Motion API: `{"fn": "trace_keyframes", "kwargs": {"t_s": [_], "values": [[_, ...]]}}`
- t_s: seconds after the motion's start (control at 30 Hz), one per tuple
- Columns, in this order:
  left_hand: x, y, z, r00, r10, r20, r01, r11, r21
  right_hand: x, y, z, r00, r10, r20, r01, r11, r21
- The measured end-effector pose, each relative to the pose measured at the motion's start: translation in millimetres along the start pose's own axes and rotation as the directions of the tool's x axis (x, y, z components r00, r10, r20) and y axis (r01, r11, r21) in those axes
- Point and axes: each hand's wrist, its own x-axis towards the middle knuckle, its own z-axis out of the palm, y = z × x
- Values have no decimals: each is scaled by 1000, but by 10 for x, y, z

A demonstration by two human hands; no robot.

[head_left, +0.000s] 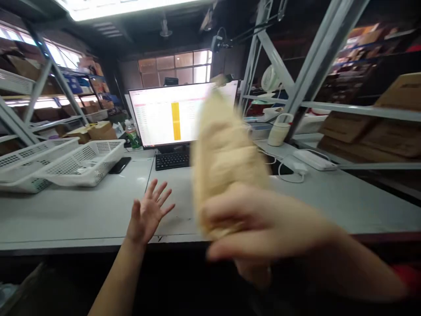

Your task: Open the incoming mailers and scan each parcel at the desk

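Note:
My right hand (259,215) grips a beige, soft-looking item (226,153) by its lower end. The item is tall, crumpled and smeared by motion, so its exact kind cannot be made out. It stands upright in front of the monitor (153,118), covering part of the screen and of the desk. To the left, my left hand (149,215) is held palm up with its fingers spread over the front edge of the desk (82,210). Nothing lies in that palm. A black keyboard (173,161) sits beyond it, partly hidden by the beige item.
White perforated baskets (98,169) stand at the left, beside a black phone (120,165) and a green-labelled bottle (132,135). A white jug (279,131), a white charger with cable (299,169) and metal shelving with cardboard boxes (371,136) are at the right.

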Motion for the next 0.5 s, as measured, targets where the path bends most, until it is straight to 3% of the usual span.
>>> {"fn": "trace_keyframes", "kwargs": {"t_s": [0.07, 0.13, 0.2, 0.27, 0.33, 0.4, 0.43, 0.47, 0.5], "values": [[-11, 63, -82, 993, -90, -82, 74, 981, -179, 313, -80, 267, 987, -70, 147, 81, 994, -70], [-104, 107, -285, 969, -152, -195, 95, 957, -273, 671, -28, 625, 959, -62, 277, 110, 981, -163], [-239, 139, -553, 923, -192, -333, 84, 946, -312, 938, 93, 907, 959, -56, 277, 99, 984, -145], [-371, 185, -821, 853, -202, -481, 51, 950, -309, 1042, 264, 970, 960, -134, 246, 137, 991, 5], [-461, 259, -1044, 775, -181, -605, 12, 962, -271, 1003, 530, 780, 974, -205, 96, 191, 972, 136], [-497, 342, -1203, 700, -162, -696, 7, 975, -221, 885, 951, 425, 969, -120, -216, 143, 985, 92], [-498, 377, -1261, 667, -164, -727, 21, 979, -201, 812, 1223, 235, 910, -15, -414, 22, 1000, 13], [-493, 402, -1306, 642, -171, -748, 44, 982, -186, 735, 1525, 62, 813, 99, -574, -168, 983, -69], [-487, 415, -1344, 627, -176, -759, 69, 983, -172, 657, 1843, -78, 712, 213, -669, -395, 910, -131]]}}
